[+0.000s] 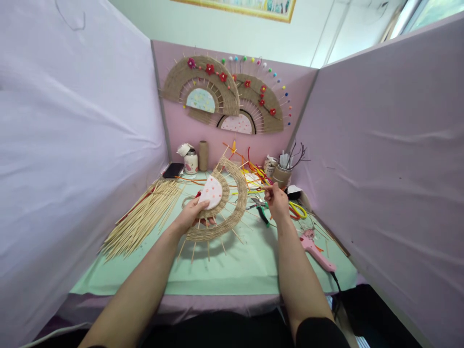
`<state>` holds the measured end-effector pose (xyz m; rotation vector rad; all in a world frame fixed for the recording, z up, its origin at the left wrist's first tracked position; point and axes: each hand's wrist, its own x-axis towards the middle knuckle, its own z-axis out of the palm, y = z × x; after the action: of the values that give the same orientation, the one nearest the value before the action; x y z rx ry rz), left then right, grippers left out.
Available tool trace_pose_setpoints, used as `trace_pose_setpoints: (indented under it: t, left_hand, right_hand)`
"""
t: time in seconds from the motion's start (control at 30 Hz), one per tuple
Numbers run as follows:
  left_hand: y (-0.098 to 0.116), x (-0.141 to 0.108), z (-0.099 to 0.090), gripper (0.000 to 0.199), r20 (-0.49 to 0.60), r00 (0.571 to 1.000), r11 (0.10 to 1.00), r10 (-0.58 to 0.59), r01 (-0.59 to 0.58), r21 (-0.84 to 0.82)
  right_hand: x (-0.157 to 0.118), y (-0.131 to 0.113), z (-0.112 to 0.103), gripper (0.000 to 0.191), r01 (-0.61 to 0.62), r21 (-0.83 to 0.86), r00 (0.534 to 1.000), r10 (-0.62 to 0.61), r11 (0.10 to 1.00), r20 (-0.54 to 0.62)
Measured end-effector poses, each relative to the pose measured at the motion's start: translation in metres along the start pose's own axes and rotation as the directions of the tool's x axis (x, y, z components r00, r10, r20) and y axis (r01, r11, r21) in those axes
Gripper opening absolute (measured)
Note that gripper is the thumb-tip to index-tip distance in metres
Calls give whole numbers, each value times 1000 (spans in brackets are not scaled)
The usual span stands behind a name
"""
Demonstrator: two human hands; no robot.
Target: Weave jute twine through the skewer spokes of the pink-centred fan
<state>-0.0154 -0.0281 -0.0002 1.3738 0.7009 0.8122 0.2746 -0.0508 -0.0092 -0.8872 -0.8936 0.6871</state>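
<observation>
My left hand (pixel 196 214) grips a half-round woven fan (pixel 237 212) by its white, red-dotted centre, thumb on top and fingers beneath. Twine bands are wound across its thin sticks, whose ends stick out around the edge. The fan is tilted above the green tabletop. To its right, my right hand (pixel 277 200) is raised with its fingers pinched together; something thin seems to be at the fingertips, too small to name. Green-handled pliers (pixel 263 215) lie just left of my right hand.
Thin sticks (pixel 145 217) are heaped at the left. A pink glue gun (pixel 317 252) lies at the right. Behind stand a jar (pixel 191 162), a cardboard tube (pixel 203 156) and a pot (pixel 282 175); a phone (pixel 173 170) lies nearby. Finished fans (pixel 263 92) hang on the back panel.
</observation>
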Motion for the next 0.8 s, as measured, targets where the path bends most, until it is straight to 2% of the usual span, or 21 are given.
trace_pose_setpoints:
  t: [0.17, 0.43, 0.5, 0.6, 0.8]
  left_hand:
    - [0, 1, -1, 38, 7, 1000, 1000, 6, -6, 13]
    - [1, 1, 3, 34, -56, 998, 1000, 12, -14, -22]
    - [2, 1, 4, 32, -80, 997, 999, 10, -13, -38]
    - [1, 1, 5, 30, -107, 994, 997, 0, -8, -74]
    - [-2, 4, 4, 30, -136, 991, 987, 3, -25, -157]
  right_hand:
    - [1, -1, 0, 43, 22, -1, 999, -22, 1000, -50]
    - [-8, -2, 4, 43, 110, -157, 994, -109, 982, 17]
    - [-11, -2, 7, 47, 87, -159, 996, -82, 983, 39]
    - [-13, -2, 13, 54, 29, -68, 993, -21, 997, 116]
    - [-15, 0, 20, 67, -149, 75, 947, 121, 986, 296]
